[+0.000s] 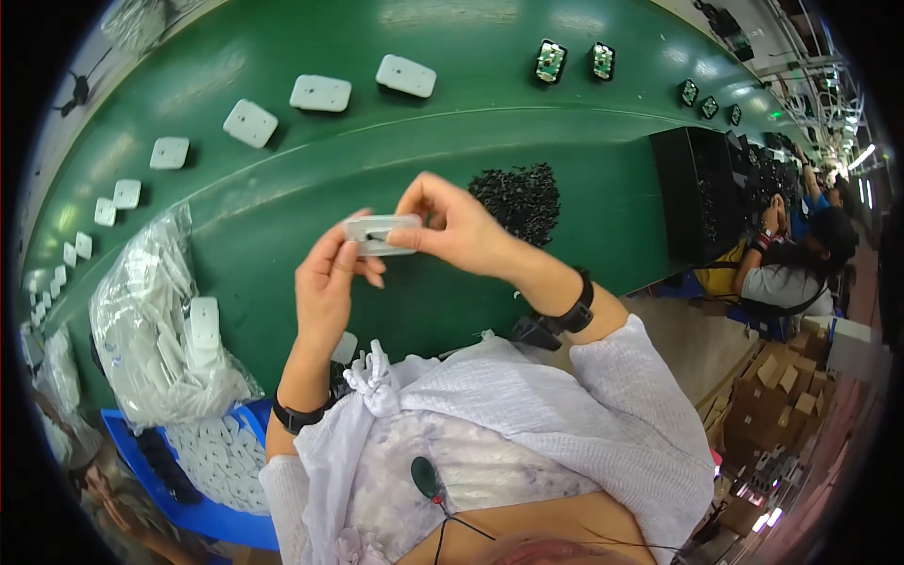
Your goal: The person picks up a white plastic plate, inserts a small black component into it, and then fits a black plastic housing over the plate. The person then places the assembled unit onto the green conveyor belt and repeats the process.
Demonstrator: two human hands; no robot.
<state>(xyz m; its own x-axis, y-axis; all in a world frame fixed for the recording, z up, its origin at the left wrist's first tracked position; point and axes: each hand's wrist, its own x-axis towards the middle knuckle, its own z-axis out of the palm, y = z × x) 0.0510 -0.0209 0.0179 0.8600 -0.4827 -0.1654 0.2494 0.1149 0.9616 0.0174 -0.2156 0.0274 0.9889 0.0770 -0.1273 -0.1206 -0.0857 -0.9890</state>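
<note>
Between my two hands is a white plastic housing (369, 224), raised above the green bench. Its open, recessed side shows, with a small dark spot inside. The fingers and thumb of my left hand (325, 282) close on its left end. My right hand (454, 224) grips the right end, thumb pressed on the face near the dark spot. Whether a small black part sits under that thumb, I cannot tell. Just beyond my right hand lies a pile of small black parts (518, 198). A clear plastic bag of white housings (151, 330) rests left of my left hand.
White housings (320, 93) stand in a curved row along the far strip of the green bench (424, 141). Black cases with green circuit boards (551, 62) continue it rightward. A black bin (692, 193) stands right; a blue crate (202, 518) of white parts sits lower left. Another person (800, 254) sits far right.
</note>
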